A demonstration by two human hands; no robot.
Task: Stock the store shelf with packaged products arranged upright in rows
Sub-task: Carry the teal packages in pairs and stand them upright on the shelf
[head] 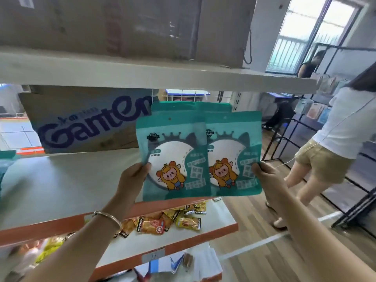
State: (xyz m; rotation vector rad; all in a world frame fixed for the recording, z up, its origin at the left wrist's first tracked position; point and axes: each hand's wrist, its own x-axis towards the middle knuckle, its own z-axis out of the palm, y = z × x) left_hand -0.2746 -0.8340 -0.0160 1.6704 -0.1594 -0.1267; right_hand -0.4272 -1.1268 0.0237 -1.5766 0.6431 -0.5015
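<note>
Two teal mirror packets with a cartoon figure stand upright side by side at the right end of the middle shelf [61,180]. My left hand [134,178] pinches the lower left edge of the left packet [173,151]. My right hand [264,174] grips the lower right edge of the right packet [234,151]. More teal packets [213,107] rise behind these two, with only their tops showing.
A Ganten cardboard box [85,121] lies at the back of the same shelf, left of the packets. Yellow and orange snack bags [173,218] sit on the shelf below. Large boxes [122,25] fill the top shelf. A person in a white shirt [335,143] stands in the aisle at right, beside black wire racks [305,139].
</note>
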